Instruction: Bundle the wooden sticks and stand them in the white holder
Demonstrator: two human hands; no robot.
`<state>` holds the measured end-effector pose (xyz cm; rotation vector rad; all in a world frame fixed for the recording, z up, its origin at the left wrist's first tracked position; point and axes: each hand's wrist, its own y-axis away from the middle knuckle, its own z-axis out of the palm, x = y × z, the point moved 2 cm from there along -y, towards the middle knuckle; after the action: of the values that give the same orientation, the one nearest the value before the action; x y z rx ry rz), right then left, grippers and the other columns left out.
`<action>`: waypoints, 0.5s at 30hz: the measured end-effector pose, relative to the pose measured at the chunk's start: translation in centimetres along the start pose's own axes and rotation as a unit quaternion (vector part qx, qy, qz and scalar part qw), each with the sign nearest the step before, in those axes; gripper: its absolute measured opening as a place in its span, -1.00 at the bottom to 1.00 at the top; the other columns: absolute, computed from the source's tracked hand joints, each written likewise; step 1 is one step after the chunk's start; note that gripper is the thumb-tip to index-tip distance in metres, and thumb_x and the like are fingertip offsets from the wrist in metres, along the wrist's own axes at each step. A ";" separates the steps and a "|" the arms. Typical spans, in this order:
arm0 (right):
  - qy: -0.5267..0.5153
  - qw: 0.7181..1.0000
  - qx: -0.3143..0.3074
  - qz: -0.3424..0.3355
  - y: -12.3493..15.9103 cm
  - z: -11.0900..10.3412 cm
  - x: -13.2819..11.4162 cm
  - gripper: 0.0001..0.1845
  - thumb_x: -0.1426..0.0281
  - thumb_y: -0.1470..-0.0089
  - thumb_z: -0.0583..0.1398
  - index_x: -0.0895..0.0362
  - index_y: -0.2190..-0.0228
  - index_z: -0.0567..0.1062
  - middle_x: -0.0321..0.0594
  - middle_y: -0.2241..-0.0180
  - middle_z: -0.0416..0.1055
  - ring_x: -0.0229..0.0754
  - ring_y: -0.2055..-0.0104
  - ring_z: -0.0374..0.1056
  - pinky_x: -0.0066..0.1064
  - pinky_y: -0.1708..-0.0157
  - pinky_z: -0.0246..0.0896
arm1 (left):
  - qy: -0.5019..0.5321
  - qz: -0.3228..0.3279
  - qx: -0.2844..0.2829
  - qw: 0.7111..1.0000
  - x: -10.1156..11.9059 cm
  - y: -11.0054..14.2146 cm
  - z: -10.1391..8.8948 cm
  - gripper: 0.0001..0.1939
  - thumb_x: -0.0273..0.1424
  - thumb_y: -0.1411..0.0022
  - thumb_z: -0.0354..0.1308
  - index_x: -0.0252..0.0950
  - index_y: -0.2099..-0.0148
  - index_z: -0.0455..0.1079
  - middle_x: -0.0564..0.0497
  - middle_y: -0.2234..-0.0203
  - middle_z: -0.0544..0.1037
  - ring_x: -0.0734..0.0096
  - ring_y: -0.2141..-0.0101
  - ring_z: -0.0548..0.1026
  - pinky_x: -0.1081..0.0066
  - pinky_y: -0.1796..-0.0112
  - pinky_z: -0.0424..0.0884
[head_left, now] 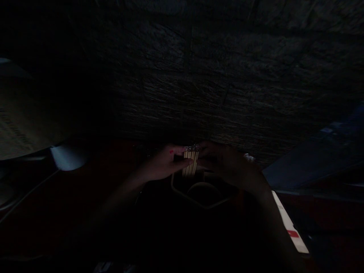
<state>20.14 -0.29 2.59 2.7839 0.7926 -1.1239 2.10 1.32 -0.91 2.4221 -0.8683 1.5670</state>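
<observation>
In the dim light, my left hand (170,163) and my right hand (224,163) meet around a bundle of thin pale sticks (190,163). The sticks stand nearly upright, side by side, with a shiny, foil-like band (191,148) across their upper ends. My left thumb lies across the front of the bundle. The right fingers close on its other side, though deep shadow hides most of them. Directly beneath is a dark container with a pale angular rim (182,194); a curved edge (203,184) shows inside it.
A rough stone-block wall (182,83) rises behind my hands. To the left are a brown printed box (25,121) and a white object (68,157). A long pale strip with a red patch (288,220) lies at the right, below a bluish panel (313,151).
</observation>
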 end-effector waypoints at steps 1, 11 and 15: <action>0.003 1.000 -0.001 0.003 0.0 0.0 0.0 -0.80 0.52 -0.09 0.19 0.11 0.22 0.53 -0.20 0.20 0.57 -0.15 0.20 0.49 -0.35 0.22 0.33 | 0.004 0.000 -0.002 1.000 0.0 0.0 0.0 -0.73 -0.43 -0.21 0.16 -0.33 0.03 0.49 -0.05 0.15 0.62 0.29 0.11 0.55 0.36 0.10 0.43; -0.021 1.000 -0.009 0.012 0.2 -0.1 0.4 -0.76 0.47 -0.11 0.20 0.12 0.14 0.48 -0.22 0.23 0.57 -0.18 0.21 0.48 -0.40 0.25 0.29 | 0.026 -0.023 -0.007 0.999 -0.2 -0.2 0.1 -0.73 -0.41 -0.21 0.17 -0.37 0.05 0.48 -0.09 0.13 0.61 0.28 0.12 0.55 0.36 0.11 0.42; -0.051 0.999 -0.010 0.012 0.2 0.0 0.7 -0.74 0.40 -0.11 0.20 0.10 0.12 0.46 -0.21 0.23 0.56 -0.17 0.22 0.48 -0.39 0.27 0.31 | 0.022 -0.009 -0.016 1.000 0.1 -0.1 0.1 -0.78 -0.44 -0.22 0.14 -0.38 0.10 0.49 -0.07 0.18 0.63 0.31 0.16 0.56 0.38 0.14 0.43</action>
<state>20.70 -0.16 2.06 2.6870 0.7531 -1.2346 2.28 1.34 -0.84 2.3562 -0.8561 1.5821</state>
